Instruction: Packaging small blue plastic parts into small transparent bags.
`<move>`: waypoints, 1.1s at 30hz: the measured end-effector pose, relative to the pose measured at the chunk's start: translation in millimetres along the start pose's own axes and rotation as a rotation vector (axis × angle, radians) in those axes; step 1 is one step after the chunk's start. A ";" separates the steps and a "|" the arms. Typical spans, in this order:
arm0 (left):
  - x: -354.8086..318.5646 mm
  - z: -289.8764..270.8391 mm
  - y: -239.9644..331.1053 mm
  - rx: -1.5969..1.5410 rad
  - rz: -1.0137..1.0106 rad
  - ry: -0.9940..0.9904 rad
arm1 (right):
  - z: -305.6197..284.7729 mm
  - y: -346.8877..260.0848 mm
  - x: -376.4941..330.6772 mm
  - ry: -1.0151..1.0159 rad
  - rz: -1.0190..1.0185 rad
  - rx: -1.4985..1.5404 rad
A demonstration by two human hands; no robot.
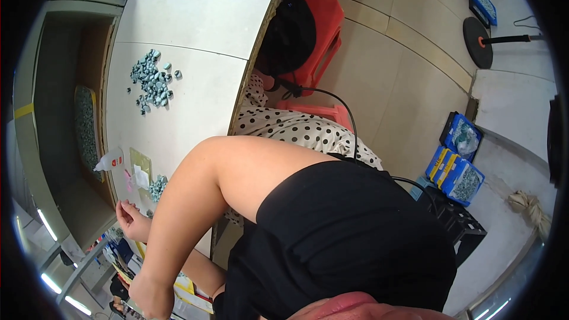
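Note:
My left hand (133,223) is over the light table (195,95), with its fingers curled and the fingertips pinched together; whatever sits in the pinch is too small to make out. Below it in the picture is my right hand (152,296), bent at the wrist, its fingers hidden from view. Close to the left hand lie a small pile of blue-green stones (157,188), a pink item (128,180) and a yellowish sheet (140,159) bearing a white piece (141,176). A white squeeze bottle (111,159) lies beside them. Farther up the table spreads a larger heap of blue-green stones (155,86).
A recessed shelf along the table holds a tray of stones (88,133). Red stools (326,35) and another person's dotted clothing (296,127) are beside the table edge. Stone-filled blue trays (462,181) stand at right, near a round black base with a pole (478,44).

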State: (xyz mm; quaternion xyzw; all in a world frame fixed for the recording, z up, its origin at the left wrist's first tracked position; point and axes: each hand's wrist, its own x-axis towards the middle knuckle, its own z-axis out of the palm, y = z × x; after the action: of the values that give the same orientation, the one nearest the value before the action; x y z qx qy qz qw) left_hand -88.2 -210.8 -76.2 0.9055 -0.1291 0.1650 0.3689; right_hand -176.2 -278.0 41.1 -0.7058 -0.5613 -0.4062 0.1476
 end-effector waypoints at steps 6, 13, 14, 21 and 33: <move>-3.5 0.9 10.7 0.007 0.051 0.013 | 11.2 -18.9 2.0 0.071 -0.106 0.047; -5.5 -4.4 11.6 -0.012 0.065 -0.011 | 20.6 -20.3 1.5 0.070 -0.117 0.025; -4.8 -6.8 15.5 -0.026 0.053 -0.011 | 19.2 -18.6 2.2 0.060 -0.110 0.024; 1.0 -28.3 29.3 -0.137 0.045 -0.048 | 5.4 -14.1 6.7 0.047 -0.065 0.092; 37.2 -82.5 16.6 -0.631 -0.260 -0.073 | -59.4 50.5 -29.1 -0.001 0.025 -0.102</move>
State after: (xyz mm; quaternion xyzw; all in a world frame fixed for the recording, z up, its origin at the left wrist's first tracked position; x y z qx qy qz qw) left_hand -76.9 -167.9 4.4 0.7609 -0.0706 0.0359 0.6440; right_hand -155.4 -353.5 69.3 -0.7194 -0.5313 -0.4320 0.1163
